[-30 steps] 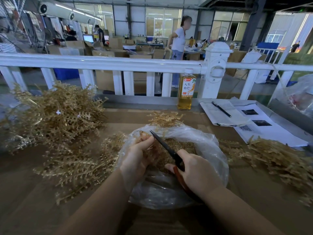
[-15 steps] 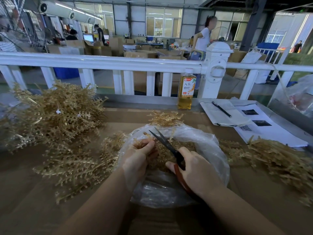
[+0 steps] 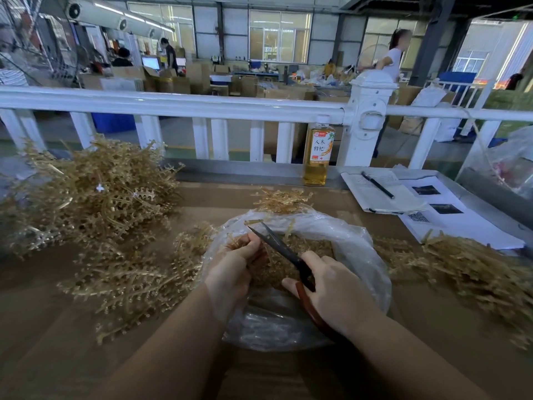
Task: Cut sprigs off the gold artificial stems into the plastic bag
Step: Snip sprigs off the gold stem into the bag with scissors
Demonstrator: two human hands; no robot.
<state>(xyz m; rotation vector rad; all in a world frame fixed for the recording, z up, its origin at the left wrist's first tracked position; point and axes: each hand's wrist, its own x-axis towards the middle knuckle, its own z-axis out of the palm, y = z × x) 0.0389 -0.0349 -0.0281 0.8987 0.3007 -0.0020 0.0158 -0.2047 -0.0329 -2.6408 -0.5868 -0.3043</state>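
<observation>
- Left grip (image 3: 235, 268): fingers curled, pinching a gold stem (image 3: 253, 222) over the plastic bag (image 3: 357, 249).
- Right grip (image 3: 337, 293): wrapped round the red handles of the scissors (image 3: 278, 243); blades slightly parted, tips at the stem just beyond the left grip.
- Bag sits under both grips on the surface (image 3: 43, 327); cut sprigs (image 3: 305, 245) inside.
- Uncut stem pile (image 3: 95, 194) left of the left grip.

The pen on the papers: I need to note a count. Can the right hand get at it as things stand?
Probably not at once: the right hand grips the scissors. The pen lies uncovered on the papers.
</observation>
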